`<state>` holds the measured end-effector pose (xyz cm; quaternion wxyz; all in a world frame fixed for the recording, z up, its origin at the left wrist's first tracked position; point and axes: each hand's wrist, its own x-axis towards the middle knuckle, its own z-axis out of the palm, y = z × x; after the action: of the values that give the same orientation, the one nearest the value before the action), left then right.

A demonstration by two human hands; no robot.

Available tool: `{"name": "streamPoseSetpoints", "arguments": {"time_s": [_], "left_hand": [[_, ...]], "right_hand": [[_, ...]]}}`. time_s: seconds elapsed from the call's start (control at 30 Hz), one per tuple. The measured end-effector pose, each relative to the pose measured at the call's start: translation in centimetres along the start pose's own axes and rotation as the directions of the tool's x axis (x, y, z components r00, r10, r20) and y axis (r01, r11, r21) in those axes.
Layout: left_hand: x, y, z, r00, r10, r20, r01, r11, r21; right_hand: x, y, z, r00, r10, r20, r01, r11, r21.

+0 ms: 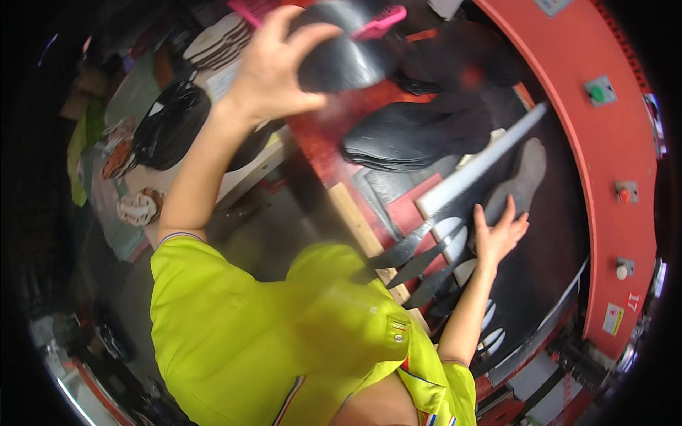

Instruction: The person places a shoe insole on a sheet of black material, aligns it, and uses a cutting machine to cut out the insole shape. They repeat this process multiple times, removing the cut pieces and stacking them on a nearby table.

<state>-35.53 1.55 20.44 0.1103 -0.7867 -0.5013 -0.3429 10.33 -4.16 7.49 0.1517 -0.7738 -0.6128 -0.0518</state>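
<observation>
My left hand (pixel 273 74) is raised at the upper left, thumb and fingers spread wide. Its index finger overlaps the edge of a shiny black rounded sheet (pixel 341 60), and I see no firm grip on it. On the right, my right hand (pixel 501 238) has its fingers fanned out over the near end of a grey sole-shaped piece (pixel 527 174), which lies on a dark surface (pixel 554 234). Whether the fingertips press on the piece cannot be made out. Dark sole-shaped pieces (pixel 419 273) and white ovals (pixel 451 231) lie left of that hand.
A stack of black soles (pixel 405 135) sits on the red table (pixel 312 135). A white bar (pixel 490 160) runs diagonally beside it. The red machine frame (pixel 568 92) curves along the right, with a green button (pixel 599 93). A black plastic bag (pixel 170 121) rests far left.
</observation>
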Motion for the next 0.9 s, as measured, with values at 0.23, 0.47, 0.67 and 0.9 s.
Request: {"name": "streamPoseSetpoints", "arguments": {"time_s": [0.23, 0.47, 0.67, 0.9], "left_hand": [[-13.9, -11.7, -4.6, 0.932, -0.237, -0.274, 0.309, 0.915, 0.261], [-28.8, -18.0, 4.4, 0.744, -0.562, 0.36, 0.583, 0.81, 0.06], [-33.6, -19.0, 8.2, 0.522, -0.652, 0.55, 0.711, 0.688, 0.141], [-32.6, -19.0, 7.6, 0.422, -0.685, 0.594, 0.678, 0.673, 0.295]], "right_hand": [[0.1, 0.6, 0.5, 1.0, -0.02, -0.016, 0.02, 1.0, 0.011], [0.4, 1.3, 0.4, 0.999, -0.047, 0.002, 0.047, 0.998, 0.05], [0.6, 1.2, 0.3, 0.999, -0.046, 0.012, 0.045, 0.998, 0.044], [0.6, -0.1, -0.5, 0.999, 0.018, 0.03, -0.02, 0.998, 0.066]]}}
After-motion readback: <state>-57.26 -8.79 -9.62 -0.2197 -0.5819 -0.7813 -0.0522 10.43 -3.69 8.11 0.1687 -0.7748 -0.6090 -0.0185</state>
